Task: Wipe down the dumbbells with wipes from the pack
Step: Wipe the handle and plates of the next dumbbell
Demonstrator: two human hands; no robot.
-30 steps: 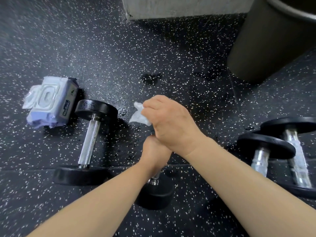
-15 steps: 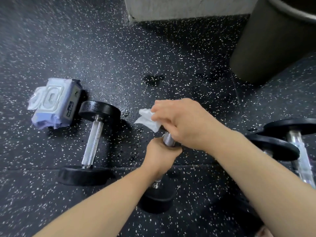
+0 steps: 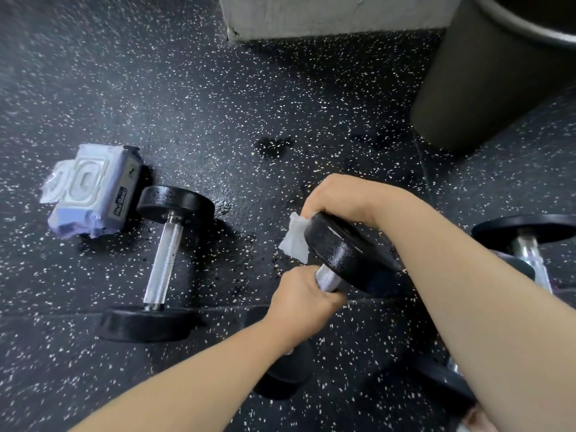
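Note:
My left hand (image 3: 304, 302) grips the chrome handle of a black dumbbell (image 3: 339, 249) that is tilted up off the floor, its lower head (image 3: 285, 374) down near my wrist. My right hand (image 3: 349, 199) curls over the upper head and holds a white wipe (image 3: 294, 238) against its far face. The wipe hangs out to the left of the head. The pack of wipes (image 3: 93, 191) lies on the floor at the left, its lid flap open.
A second dumbbell (image 3: 163, 261) lies on the speckled rubber floor beside the pack. More dumbbells (image 3: 526, 235) lie at the right, partly behind my right forearm. A dark bin (image 3: 486, 76) stands at the upper right, a concrete base (image 3: 327, 14) at the top.
The dumbbell's upper head has come into view, tilted toward me. My right hand slid from the top of the handle over the far side of the head, taking the wipe along.

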